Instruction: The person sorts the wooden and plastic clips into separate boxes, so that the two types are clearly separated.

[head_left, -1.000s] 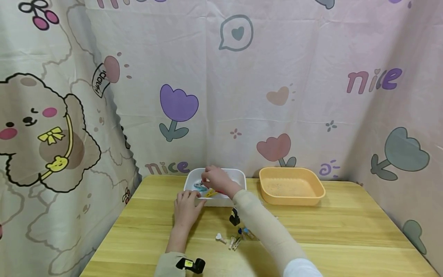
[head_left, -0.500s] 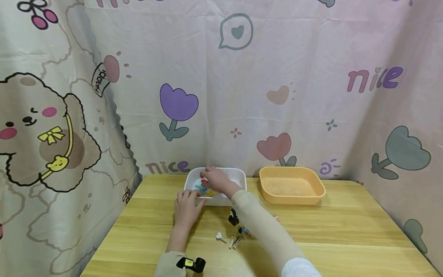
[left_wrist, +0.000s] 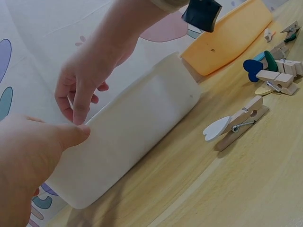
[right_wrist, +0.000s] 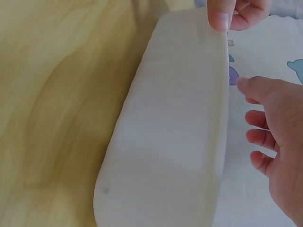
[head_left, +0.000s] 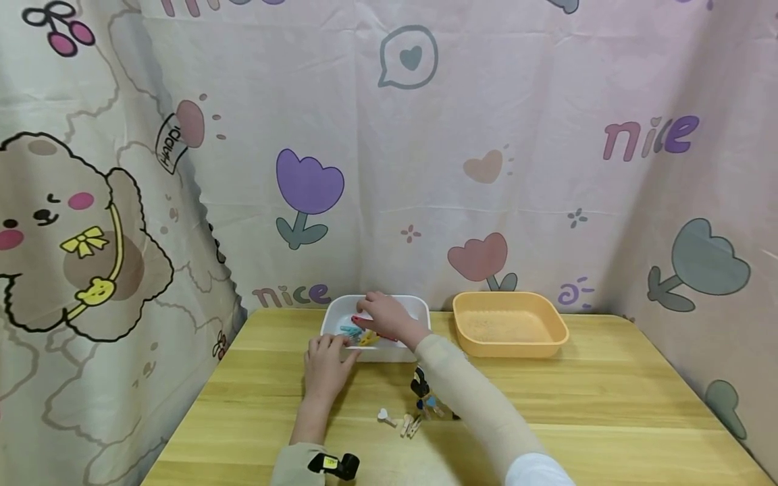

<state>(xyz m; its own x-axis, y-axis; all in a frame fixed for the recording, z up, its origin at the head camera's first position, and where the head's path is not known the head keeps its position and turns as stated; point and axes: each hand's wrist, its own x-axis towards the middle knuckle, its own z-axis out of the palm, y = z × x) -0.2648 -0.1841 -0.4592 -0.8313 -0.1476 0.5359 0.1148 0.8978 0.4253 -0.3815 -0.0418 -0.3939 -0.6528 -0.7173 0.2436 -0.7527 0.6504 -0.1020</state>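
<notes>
My left hand (head_left: pixel 327 364) grips the near-left rim of a white plastic tray (head_left: pixel 389 355), the thumb pressed on its outer wall in the right wrist view. Over the tray's inside is my right hand (head_left: pixel 389 317); in its wrist view thumb and fingers (right_wrist: pixel 258 137) stand apart with nothing seen between them. A small red piece (head_left: pixel 355 318) shows by the right thumb tip in the head view. Blue clips (head_left: pixel 350 331) and a yellow clip (head_left: pixel 367 337) lie in the tray. The tray's wall hides its contents from both wrist views.
Right of the white tray stands a yellow-orange tray (head_left: pixel 510 347). Nearer on the wooden table lie several wooden clothespins: one with a white heart (left_wrist: pixel 218 128), others with blue and green shapes (left_wrist: pixel 270 61). A printed curtain (head_left: pixel 419 169) rises behind the table.
My right hand lifted a red piece half a second ago; now its thumb and fingers are spread further apart. The right forearm has shifted slightly right. The left hand keeps its hold.
</notes>
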